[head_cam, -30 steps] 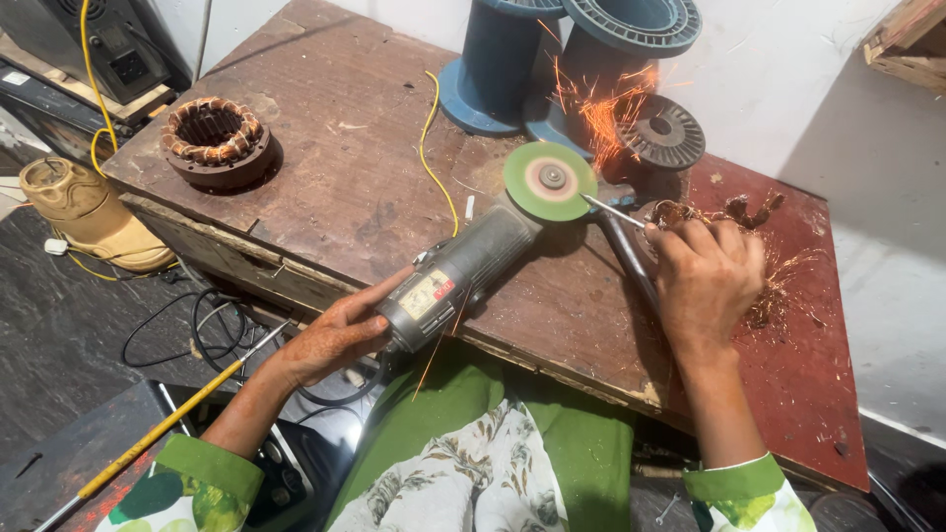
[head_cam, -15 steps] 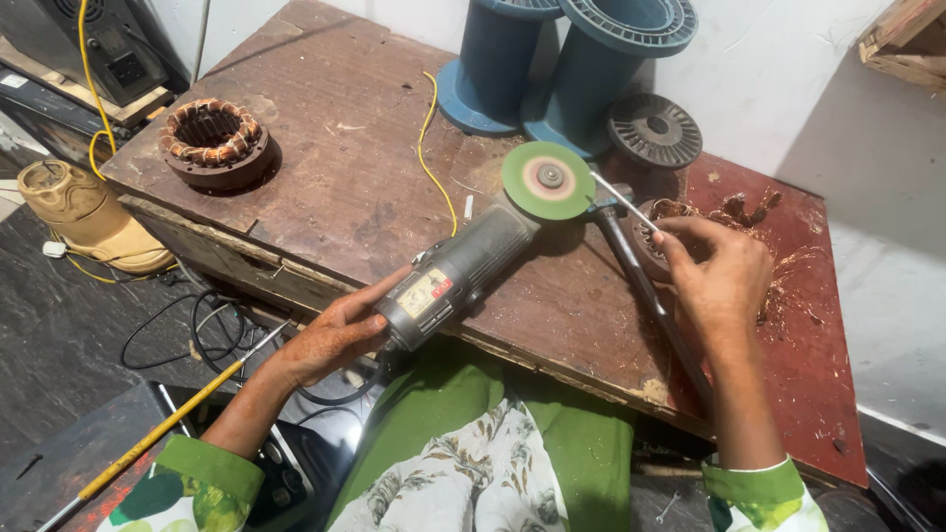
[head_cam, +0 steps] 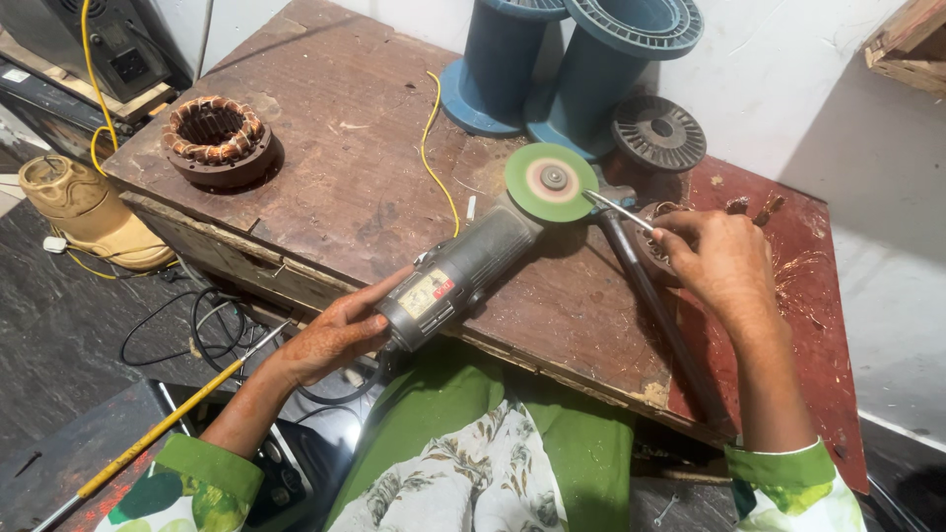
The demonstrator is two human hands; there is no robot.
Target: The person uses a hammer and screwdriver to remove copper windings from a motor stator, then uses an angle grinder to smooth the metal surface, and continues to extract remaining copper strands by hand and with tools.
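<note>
Workbench: one worn brown wooden table (head_cam: 325,187), its right end stained red, standing against a white wall.
Spools: two tall blue plastic spools (head_cam: 581,69) at the back edge, side by side and touching.
Angle grinder: one grey-bodied power tool (head_cam: 473,271) with a round green grinding disc (head_cam: 551,181), lying slantwise across the table's front half, disc end away from the person and the rear handle reaching past the near edge.
Left hand: the left hand (head_cam: 330,340) is curled shut round the grinder's rear end, just off the front edge of the table, thumb lying along the body.
Right hand: the right hand (head_cam: 724,261) is closed, fingers pinched on one thin shiny metal rod (head_cam: 616,210); the hand sits to the right of the disc, near but apart from it.
Rod: its free tip points left and meets the right rim of the green disc.
Long tool: one dark long-handled tool (head_cam: 655,315) lies under the right hand, running from near the disc down to the front edge.
Stator: one round motor stator with copper windings (head_cam: 217,138) stands alone at the left end, well apart from both hands.
Black disc: one dark ribbed round plate (head_cam: 658,131) leans beside the right spool.
Cable: one yellow wire (head_cam: 434,163) runs from the spools toward the grinder.
</note>
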